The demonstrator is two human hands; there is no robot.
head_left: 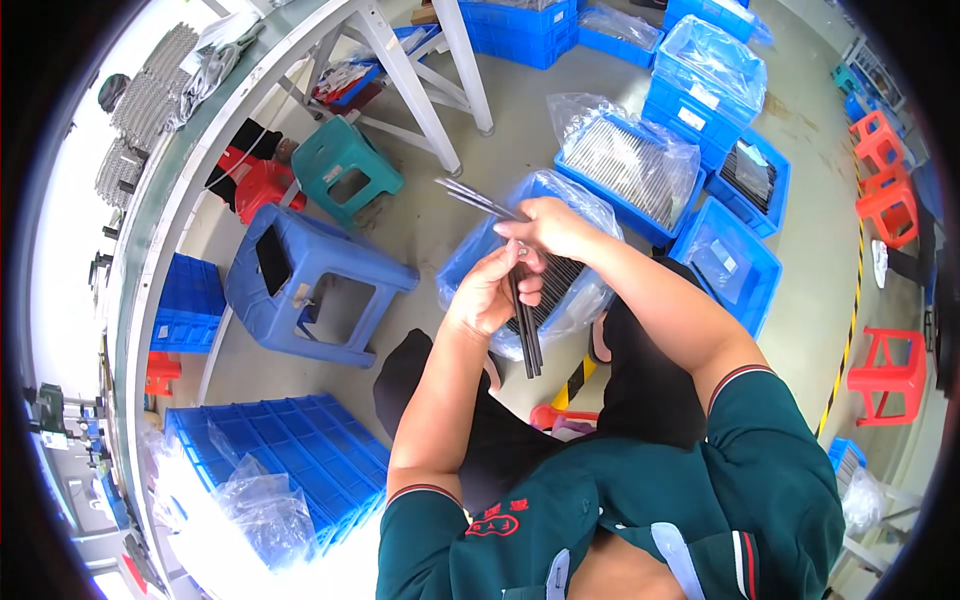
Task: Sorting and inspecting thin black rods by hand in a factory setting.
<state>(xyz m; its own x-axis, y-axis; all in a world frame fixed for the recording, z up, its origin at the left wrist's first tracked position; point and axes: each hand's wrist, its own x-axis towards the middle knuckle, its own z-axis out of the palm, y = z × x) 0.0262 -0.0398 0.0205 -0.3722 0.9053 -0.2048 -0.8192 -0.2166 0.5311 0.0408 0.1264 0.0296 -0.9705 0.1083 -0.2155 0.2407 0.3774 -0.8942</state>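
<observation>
My left hand (492,290) is closed around a few thin dark rods (527,335) that point down toward me. Just above and touching or almost touching it, my right hand (552,228) grips several slim metal rods (478,197), whose shiny ends stick out to the upper left. Both hands are over a blue bin (451,268) lined with clear plastic (592,203). More dark rods (562,285) lie in rows inside that bin, partly hidden by my hands and forearms.
A blue stool (330,275) carrying a dark phone-like slab (271,258) and a green stool (345,168) stand left. Beyond the bin sits a blue crate of silvery rods (630,170), beside stacked blue crates (690,115). Blue crates (290,450) lie lower left, beside a long workbench (150,240).
</observation>
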